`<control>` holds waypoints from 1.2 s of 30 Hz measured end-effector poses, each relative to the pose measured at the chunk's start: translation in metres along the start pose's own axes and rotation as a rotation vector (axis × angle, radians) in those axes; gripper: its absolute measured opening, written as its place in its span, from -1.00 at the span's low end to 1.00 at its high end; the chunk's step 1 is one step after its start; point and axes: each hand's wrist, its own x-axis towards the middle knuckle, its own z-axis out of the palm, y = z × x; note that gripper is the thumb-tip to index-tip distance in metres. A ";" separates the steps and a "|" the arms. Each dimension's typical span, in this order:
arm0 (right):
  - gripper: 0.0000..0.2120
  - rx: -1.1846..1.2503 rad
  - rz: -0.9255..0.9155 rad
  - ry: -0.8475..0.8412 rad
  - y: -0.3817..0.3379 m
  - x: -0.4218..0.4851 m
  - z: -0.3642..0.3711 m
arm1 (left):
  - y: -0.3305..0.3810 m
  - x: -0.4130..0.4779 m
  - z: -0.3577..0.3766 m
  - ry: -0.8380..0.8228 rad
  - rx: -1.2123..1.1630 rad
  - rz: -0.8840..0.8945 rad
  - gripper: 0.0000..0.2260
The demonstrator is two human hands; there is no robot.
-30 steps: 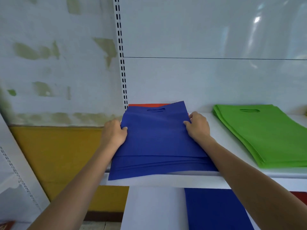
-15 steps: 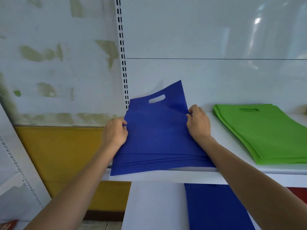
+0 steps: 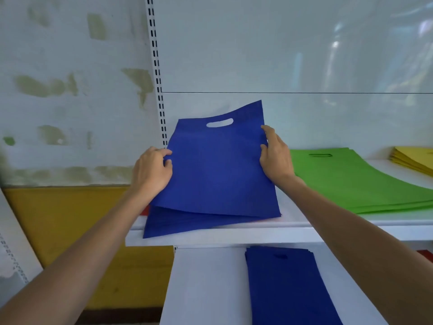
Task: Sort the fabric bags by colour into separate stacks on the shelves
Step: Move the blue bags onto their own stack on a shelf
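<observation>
The left hand [image 3: 152, 170] has its fingers curled over the left edge of a blue bag [image 3: 218, 167], pinching it, and the right hand [image 3: 275, 158] grips the right edge, with the thumb on the front face and the index finger reaching up along the border. Between them the bag is tilted up, its cut-out handle at 12 o'clock and its bottom edge low over the remaining blue bags [image 3: 187, 221], which lie flat on the upper shelf [image 3: 234, 235] at 6 o'clock of the held one. A red sliver [image 3: 146, 210] peeks out at 8 o'clock under the left wrist. At 3 o'clock lies the green stack [image 3: 351, 181], apart from the blue, and beyond it, still at 3 o'clock, the yellow stack [image 3: 414, 160]. At 5 o'clock, on the lower shelf [image 3: 206, 289], lies another blue stack [image 3: 288, 285]. A slotted upright [image 3: 155, 66] rises at 11 o'clock
</observation>
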 end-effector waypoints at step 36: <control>-0.67 -0.326 0.641 -0.298 0.242 -0.378 -0.213 | 0.164 -0.367 0.222 -0.673 -0.409 0.163 -0.73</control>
